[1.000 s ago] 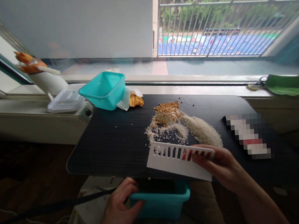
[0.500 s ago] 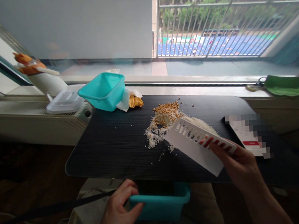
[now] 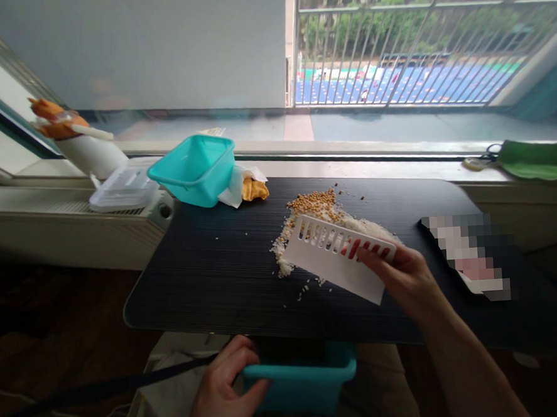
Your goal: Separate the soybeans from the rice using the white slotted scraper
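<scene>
My right hand (image 3: 408, 279) grips the right end of a white slotted plastic panel (image 3: 331, 265). The panel is tilted above the near side of a pile of white rice (image 3: 285, 249) and hides part of it. Yellow-brown beans (image 3: 313, 201) lie on the far side of the rice. Below the table's front edge, my left hand (image 3: 227, 384) is closed on the left rim of a teal plastic bin (image 3: 298, 374). The bin's inside is dark, so I cannot see what it holds.
A second teal bin (image 3: 196, 172) stands at the table's back left beside a crumpled orange-and-white wrapper (image 3: 254, 188). At right lies a dark-edged flat object (image 3: 465, 257), partly blurred. A clear lid (image 3: 123, 183) rests on the radiator. Green cloth (image 3: 534, 158) lies on the sill.
My right hand has moved left and slightly up with the slotted panel, which now covers more of the rice. My left hand stays on the lower bin's rim.
</scene>
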A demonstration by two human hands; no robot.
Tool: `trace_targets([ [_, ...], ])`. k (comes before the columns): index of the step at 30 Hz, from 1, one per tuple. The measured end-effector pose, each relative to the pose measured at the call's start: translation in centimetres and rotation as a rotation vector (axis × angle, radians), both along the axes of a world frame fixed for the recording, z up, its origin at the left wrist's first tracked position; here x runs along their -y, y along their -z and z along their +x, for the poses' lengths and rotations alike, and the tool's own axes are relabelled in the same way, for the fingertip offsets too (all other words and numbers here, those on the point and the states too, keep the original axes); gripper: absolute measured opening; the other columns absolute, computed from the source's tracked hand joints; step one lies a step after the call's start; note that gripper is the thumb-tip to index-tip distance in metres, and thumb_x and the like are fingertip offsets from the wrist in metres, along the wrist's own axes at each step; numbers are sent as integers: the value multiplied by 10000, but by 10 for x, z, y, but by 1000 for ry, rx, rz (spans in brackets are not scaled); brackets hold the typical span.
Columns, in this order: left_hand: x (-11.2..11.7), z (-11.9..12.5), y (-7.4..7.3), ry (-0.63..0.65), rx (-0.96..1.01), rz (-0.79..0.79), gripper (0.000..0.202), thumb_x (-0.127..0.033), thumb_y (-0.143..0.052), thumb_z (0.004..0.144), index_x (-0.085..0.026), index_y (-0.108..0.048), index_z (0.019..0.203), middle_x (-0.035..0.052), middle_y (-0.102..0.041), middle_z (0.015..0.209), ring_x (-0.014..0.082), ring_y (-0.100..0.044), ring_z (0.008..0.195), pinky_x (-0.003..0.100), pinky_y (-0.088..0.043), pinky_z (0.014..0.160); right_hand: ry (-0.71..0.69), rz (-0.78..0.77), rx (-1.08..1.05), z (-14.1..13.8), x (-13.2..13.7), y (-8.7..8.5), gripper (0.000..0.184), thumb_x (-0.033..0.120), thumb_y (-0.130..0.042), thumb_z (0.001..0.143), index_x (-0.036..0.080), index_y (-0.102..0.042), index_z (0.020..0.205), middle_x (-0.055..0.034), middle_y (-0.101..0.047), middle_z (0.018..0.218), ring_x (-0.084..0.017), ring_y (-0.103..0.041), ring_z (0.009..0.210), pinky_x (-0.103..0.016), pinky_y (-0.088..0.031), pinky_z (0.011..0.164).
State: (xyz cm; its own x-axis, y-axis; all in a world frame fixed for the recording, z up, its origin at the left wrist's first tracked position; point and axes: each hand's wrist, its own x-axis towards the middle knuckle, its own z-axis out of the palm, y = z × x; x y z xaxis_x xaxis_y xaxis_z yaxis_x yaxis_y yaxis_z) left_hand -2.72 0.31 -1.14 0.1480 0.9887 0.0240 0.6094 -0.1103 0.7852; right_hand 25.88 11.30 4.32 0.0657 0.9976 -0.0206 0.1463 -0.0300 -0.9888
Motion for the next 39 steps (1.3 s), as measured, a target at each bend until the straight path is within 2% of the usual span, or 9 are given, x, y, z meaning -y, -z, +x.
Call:
trace_targets([
  [3,0,0,-1,-6,2,-10,137,-123,-630,726,-196,-622,610,1,-645,727,163,-682,667,199,-515,614,9,12,14,0,1,-3,220,430,-722,801,249,-797,902,-29,-802,861,-247,-737,785,-330,-586,687],
  [9,0,1,0,-21,20,-29,131,-123,-633,713,-202,-631,608,2,-652,732,172,-682,672,206,-519,609,-16,61,86,-9,-5,-4,264,445,-705,809,220,-783,921,-37,-787,832,-235,-722,718,-319,-574,612],
  [13,2,1,-1,-26,26,-66,126,-121,-636,713,-198,-633,614,8,-651,748,178,-681,691,214,-515,621,-66,34,86,-4,-2,-9,278,472,-707,799,240,-788,929,-36,-793,858,-250,-728,743,-326,-581,629],
  [18,1,1,-2,-23,38,-79,126,-116,-633,706,-197,-632,609,5,-644,737,178,-677,687,220,-513,627,-36,46,83,1,3,-11,266,467,-718,792,247,-797,919,-35,-795,836,-252,-729,742,-325,-581,634],
  [23,0,2,-3,-36,38,-73,118,-130,-627,706,-205,-641,617,6,-656,742,183,-674,692,225,-520,618,-102,46,68,-11,5,-7,332,484,-708,796,212,-792,966,-53,-795,858,-254,-727,754,-328,-586,657],
  [28,2,2,-3,-35,39,-98,117,-124,-627,709,-197,-635,618,5,-643,748,175,-673,699,218,-511,630,-186,57,122,-18,9,-8,355,516,-678,804,196,-795,908,-47,-772,775,-222,-697,667,-282,-563,577],
  [35,3,2,-5,-28,52,-111,123,-120,-626,724,-193,-630,625,5,-634,757,172,-668,701,217,-502,631,-244,72,161,-11,20,-13,289,450,-668,837,201,-795,908,-51,-779,799,-220,-710,713,-251,-561,604],
  [39,1,2,-5,-22,55,-105,121,-93,-616,707,-190,-629,636,9,-632,770,177,-668,721,221,-503,640,-306,17,107,-4,30,-15,217,382,-678,852,219,-790,942,-44,-796,860,-213,-730,764,-230,-572,646],
])
